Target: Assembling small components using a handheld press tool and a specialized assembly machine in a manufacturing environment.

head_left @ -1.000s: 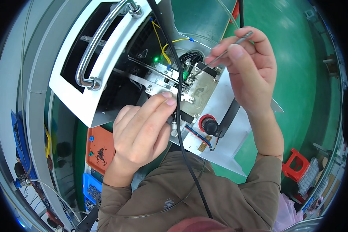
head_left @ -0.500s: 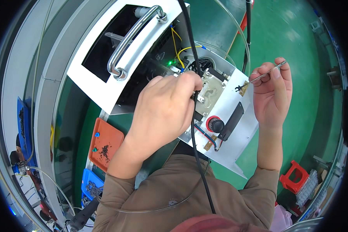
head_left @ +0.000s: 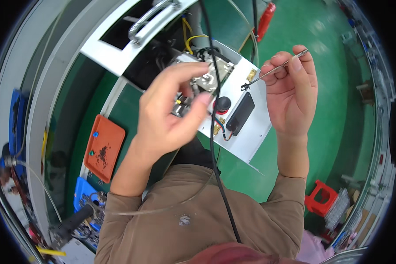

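Thin metal rod: above and right of black knob, pinched near its rear by right hand, presumably leaving the tip's small black part unobstructed. Left hand: left of knob, thumb and fingers parted, apparently empty.

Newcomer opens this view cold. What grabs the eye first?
Probably the right hand at upper right, pinching a thin metal rod with a small black piece at its tip. Then the open left hand, mid-picture in front of the white machine. Farther out, the orange tray at left and the red stool at lower right stand out.
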`<action>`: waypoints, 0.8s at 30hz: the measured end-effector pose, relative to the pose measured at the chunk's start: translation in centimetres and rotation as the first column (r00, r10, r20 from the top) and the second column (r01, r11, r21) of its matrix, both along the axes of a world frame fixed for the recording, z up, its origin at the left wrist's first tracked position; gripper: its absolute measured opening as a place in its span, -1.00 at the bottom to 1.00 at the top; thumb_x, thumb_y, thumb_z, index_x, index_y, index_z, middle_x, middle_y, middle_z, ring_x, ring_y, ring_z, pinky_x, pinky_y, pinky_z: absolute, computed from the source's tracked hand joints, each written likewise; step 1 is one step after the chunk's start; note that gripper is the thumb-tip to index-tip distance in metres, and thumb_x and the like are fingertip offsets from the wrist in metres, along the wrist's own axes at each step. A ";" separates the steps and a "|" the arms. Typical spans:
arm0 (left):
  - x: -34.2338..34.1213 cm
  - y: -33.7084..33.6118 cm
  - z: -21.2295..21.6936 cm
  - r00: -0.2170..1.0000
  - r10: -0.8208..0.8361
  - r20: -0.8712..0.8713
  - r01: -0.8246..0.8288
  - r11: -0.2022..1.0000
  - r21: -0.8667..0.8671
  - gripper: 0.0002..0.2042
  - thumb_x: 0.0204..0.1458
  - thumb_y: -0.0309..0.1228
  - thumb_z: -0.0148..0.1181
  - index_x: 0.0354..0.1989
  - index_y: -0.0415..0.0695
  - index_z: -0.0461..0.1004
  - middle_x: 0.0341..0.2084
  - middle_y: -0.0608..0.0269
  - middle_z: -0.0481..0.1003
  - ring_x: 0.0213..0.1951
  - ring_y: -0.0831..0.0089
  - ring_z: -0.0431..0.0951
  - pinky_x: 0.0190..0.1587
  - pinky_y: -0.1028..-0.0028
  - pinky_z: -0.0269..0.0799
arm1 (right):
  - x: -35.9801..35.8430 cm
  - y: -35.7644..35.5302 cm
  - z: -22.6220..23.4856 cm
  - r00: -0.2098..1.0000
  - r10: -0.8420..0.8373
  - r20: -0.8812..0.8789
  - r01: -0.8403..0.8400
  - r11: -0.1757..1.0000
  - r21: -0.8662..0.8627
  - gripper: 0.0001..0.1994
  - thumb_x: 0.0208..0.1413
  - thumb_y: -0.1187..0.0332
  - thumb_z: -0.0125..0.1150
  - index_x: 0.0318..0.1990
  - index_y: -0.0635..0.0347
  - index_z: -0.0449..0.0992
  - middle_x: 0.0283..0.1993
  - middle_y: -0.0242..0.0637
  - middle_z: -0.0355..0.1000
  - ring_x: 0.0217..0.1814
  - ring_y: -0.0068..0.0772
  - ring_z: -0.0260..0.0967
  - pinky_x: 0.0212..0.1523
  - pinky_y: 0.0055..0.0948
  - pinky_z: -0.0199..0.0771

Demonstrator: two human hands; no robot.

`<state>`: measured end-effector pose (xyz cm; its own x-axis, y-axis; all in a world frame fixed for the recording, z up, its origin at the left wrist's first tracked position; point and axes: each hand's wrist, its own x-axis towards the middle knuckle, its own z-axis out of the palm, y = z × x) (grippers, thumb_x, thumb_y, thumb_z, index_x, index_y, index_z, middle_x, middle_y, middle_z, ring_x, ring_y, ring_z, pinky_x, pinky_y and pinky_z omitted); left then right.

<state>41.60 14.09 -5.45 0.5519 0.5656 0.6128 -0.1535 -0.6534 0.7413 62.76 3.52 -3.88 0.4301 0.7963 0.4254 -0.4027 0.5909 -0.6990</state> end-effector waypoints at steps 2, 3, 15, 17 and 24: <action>-1.0 -0.9 0.1 0.992 -0.071 0.106 0.074 0.997 -0.025 -0.42 -0.07 -0.57 0.43 0.22 -0.28 0.48 -0.04 0.04 0.60 -0.29 0.48 0.52 -0.13 0.48 0.49 | -1.9 0.6 1.1 0.996 0.074 0.044 -0.075 0.997 0.018 -0.74 0.40 0.43 0.05 0.16 0.28 0.31 -0.08 0.01 0.56 -0.09 -0.15 0.61 0.00 -0.23 0.65; -1.1 -1.6 0.1 0.983 -0.072 0.169 0.087 0.993 -0.078 -0.40 -0.07 -0.55 0.46 0.24 -0.28 0.47 -0.06 0.06 0.62 -0.29 0.50 0.52 -0.15 0.49 0.50 | -2.8 0.8 1.6 0.992 0.094 0.083 -0.095 0.995 0.018 -0.74 0.40 0.44 0.05 0.16 0.28 0.31 -0.08 0.01 0.56 -0.08 -0.15 0.61 0.00 -0.23 0.65; -11.0 -6.8 -2.8 0.946 0.287 0.150 -0.213 0.900 -0.380 -0.78 0.27 -0.45 0.23 -0.01 -0.28 0.65 -0.34 0.25 0.70 -0.40 0.67 0.55 -0.31 0.61 0.50 | -13.5 2.3 -0.1 0.919 0.258 0.298 -0.235 0.966 -0.111 -0.78 0.38 0.53 0.08 0.11 0.37 0.33 -0.05 0.04 0.57 -0.01 -0.12 0.61 0.06 -0.27 0.65; -13.0 -6.7 -4.6 0.915 0.382 0.131 -0.289 0.845 -0.449 -0.78 0.27 -0.44 0.22 -0.02 -0.27 0.66 -0.33 0.26 0.70 -0.40 0.66 0.55 -0.30 0.60 0.51 | -15.1 3.1 0.7 0.906 0.219 0.361 -0.200 0.976 -0.091 -0.79 0.37 0.54 0.09 0.09 0.38 0.35 -0.04 0.05 0.57 0.01 -0.11 0.61 0.08 -0.27 0.65; -22.7 -1.2 -14.3 0.358 0.813 -0.460 -0.807 0.517 0.286 -0.85 0.16 -0.45 0.16 -0.28 -0.24 0.64 -0.37 -0.11 0.61 -0.26 -0.13 0.62 -0.15 0.06 0.56 | -16.7 3.7 7.5 0.574 0.210 0.791 -0.190 0.974 -0.120 -0.83 0.29 0.59 0.18 -0.01 0.42 0.41 -0.10 -0.08 0.57 -0.03 -0.37 0.60 0.02 -0.45 0.60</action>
<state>18.93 12.86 -19.80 0.0298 0.9055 0.4233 0.8205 -0.2640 0.5070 46.03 7.22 3.65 -0.2433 0.8315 0.4995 0.2131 0.5482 -0.8087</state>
